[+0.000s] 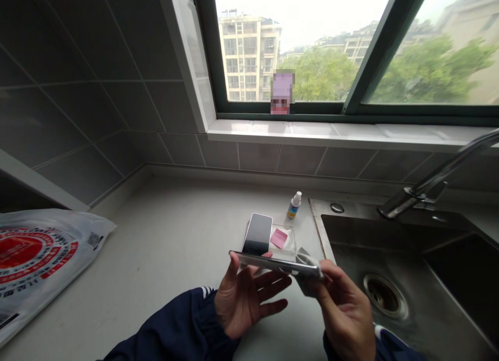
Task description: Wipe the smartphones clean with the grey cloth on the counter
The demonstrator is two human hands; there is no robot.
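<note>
A thin flat device, seen edge-on like a phone, is held level between both hands. My left hand supports its left end, thumb at the edge and the other fingers spread below. At the right end, my right hand pinches a grey cloth against the device. Just beyond lies a dark-faced phone-like object with a light rim, partly over a clear case or tray. A pink square rests on the clear piece. Behind it stands a small white-capped bottle.
A steel sink with a drain and a chrome faucet is at the right. On the left, a white plastic bag with red print lies on the pale counter. The window sill runs along the back.
</note>
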